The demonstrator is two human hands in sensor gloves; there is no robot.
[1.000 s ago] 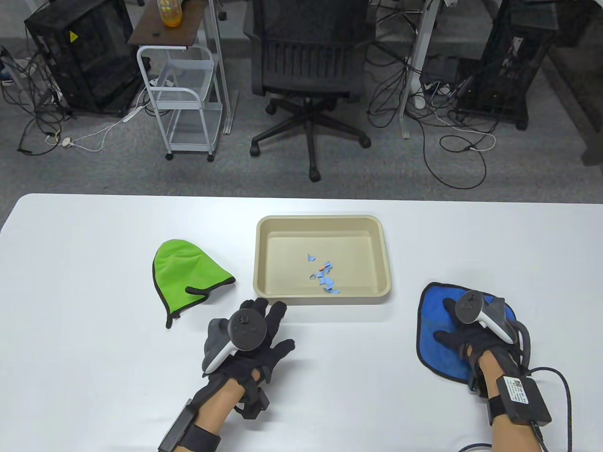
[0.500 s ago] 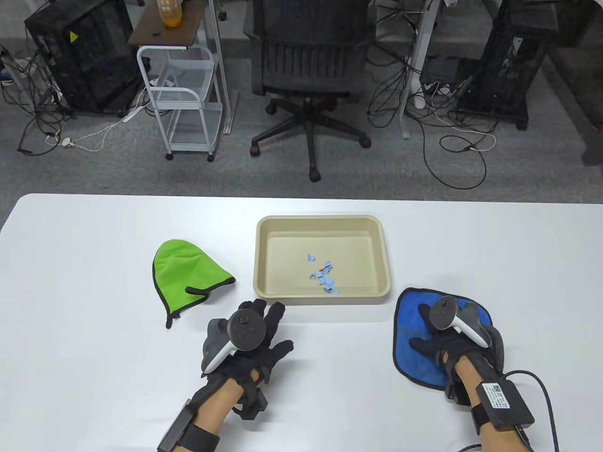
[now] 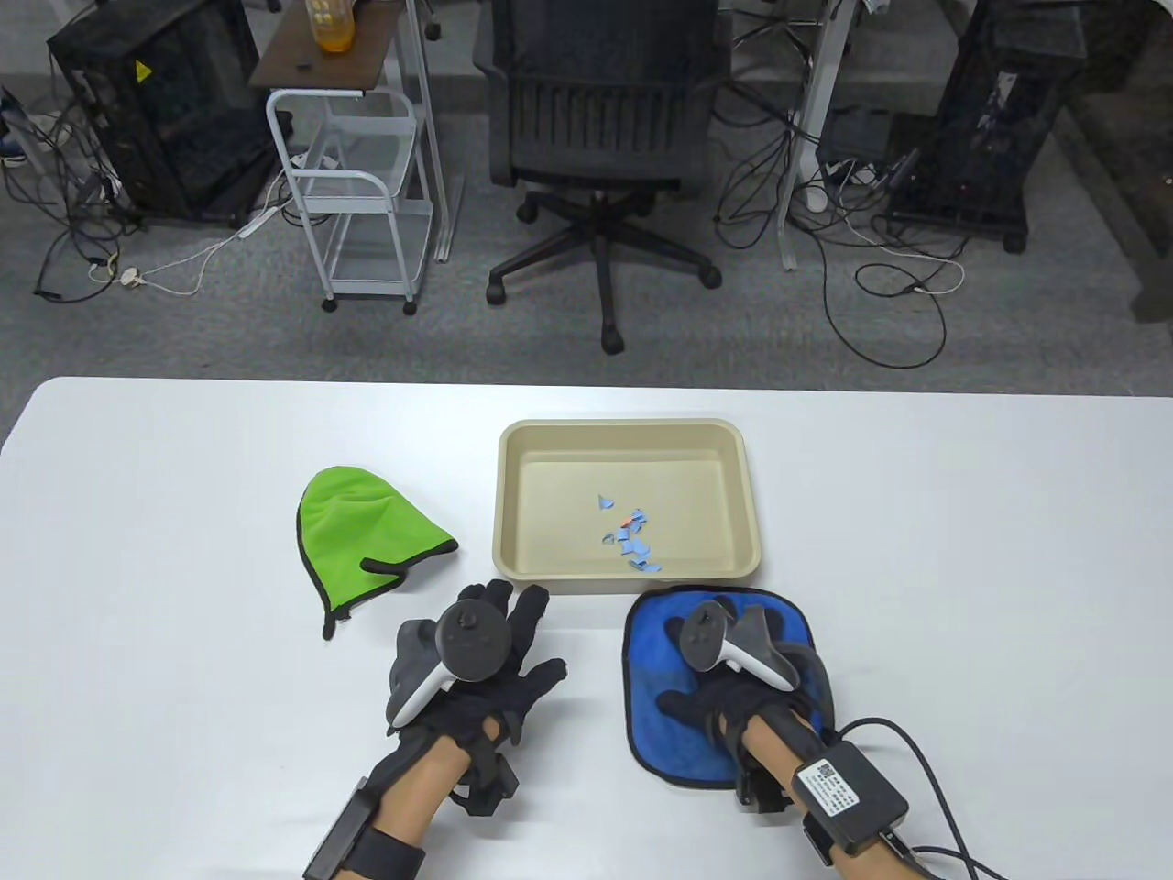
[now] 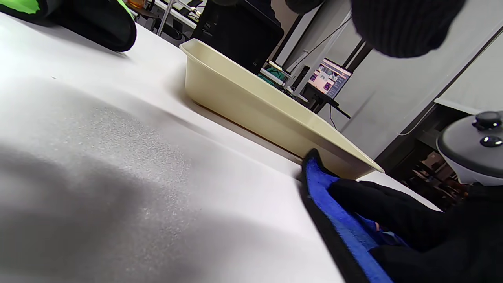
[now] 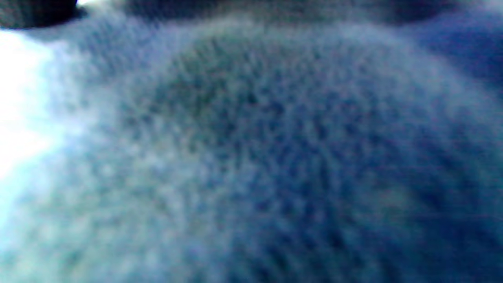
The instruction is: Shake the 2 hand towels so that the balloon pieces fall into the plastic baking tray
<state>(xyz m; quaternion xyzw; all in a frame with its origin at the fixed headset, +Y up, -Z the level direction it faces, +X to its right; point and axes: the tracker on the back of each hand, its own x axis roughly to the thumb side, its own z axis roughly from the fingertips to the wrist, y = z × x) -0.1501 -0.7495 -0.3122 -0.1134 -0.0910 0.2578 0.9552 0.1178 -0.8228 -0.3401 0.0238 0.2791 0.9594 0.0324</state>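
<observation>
The right hand [image 3: 724,683] lies flat on the blue towel [image 3: 655,660], fingers spread and pressing the cloth to the table [image 3: 962,550] rather than pinching it; the right wrist view shows only blurred blue pile right up against the lens. The towel is a soft, nubby, rounded square with a dark bound hem, and its far edge sits just beside the near wall of the tray [image 3: 509,513], close enough that the left wrist view cannot show whether they touch. The left hand [image 3: 476,660] rests open on the bare tabletop, fingers straight, holding nothing, between the two towels and just short of the tray's near left corner. The tray is smooth beige plastic, a shallow rectangle with rounded corners and a flared rim; small blue balloon bits [image 3: 630,536] with one red fleck lie scattered on its floor toward the near side. The green towel [image 3: 367,536], fuzzy and dark-hemmed, lies bunched into a rounded cone left of the tray, apart from it. Wide matte white table stays free to the right and far left.
</observation>
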